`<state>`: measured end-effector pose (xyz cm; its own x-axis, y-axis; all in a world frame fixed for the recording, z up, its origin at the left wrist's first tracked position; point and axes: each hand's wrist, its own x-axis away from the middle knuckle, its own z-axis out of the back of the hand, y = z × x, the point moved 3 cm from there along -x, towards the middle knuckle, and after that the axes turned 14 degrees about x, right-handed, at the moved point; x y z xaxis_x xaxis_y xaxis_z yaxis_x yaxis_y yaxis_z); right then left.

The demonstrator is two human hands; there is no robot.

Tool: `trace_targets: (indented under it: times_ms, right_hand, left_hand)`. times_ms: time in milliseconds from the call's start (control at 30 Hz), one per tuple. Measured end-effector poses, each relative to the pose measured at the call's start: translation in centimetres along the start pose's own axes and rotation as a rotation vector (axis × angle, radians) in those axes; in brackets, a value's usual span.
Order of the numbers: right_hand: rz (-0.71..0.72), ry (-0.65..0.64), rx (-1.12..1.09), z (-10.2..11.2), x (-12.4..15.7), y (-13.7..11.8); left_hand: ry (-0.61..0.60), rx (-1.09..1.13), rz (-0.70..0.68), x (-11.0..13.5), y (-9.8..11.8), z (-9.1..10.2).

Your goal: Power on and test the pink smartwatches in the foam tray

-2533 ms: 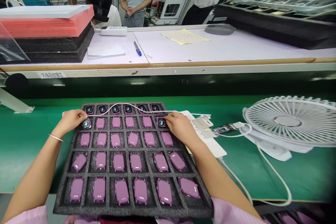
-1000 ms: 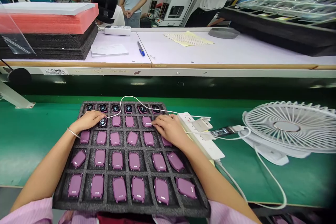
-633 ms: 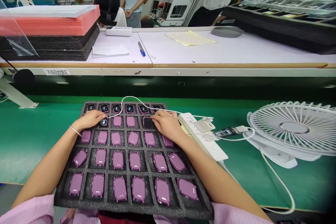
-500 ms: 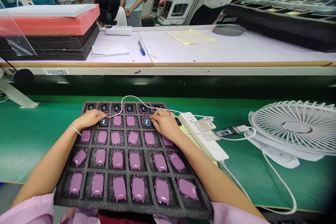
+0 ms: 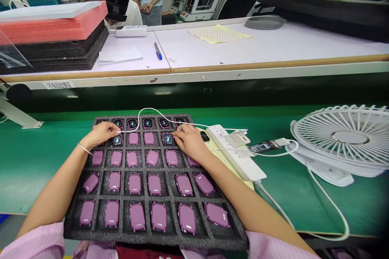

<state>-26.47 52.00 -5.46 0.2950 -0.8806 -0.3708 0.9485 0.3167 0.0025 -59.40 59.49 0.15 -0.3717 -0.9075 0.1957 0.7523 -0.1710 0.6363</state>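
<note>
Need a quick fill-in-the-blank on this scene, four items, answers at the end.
1. The left hand holds a white ____.
2. The bottom row of the foam tray contains ____ purple watch bodies.
3. Lit or dark: the watch at the right hand has a ____ screen.
4. In the picture, the fan stands to the ____ of the power strip.

Missing words: cable; six; lit; right.

Watches (image 5: pixel 134 184) in the tray (image 5: pixel 154 240), power strip (image 5: pixel 245 166) and fan (image 5: pixel 349 137) to its right
</note>
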Motion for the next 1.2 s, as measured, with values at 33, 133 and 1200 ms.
trace_targets:
  times_ms: [33,133,1200]
  right_hand:
    - [0.000,-0.003,0.000,0.0,0.0,0.0]
    - [-0.005,-0.012,0.007,0.0,0.0,0.0]
    - [0.012,0.250,0.067,3.0,0.1,-2.7]
  left_hand:
    - [0.054,-0.014,0.008,0.0,0.4,0.0]
    - [0.132,0.029,-0.045,0.2,2.5,-1.1]
    - [-0.183,-0.015,-0.211,-0.5,3.3,-5.2]
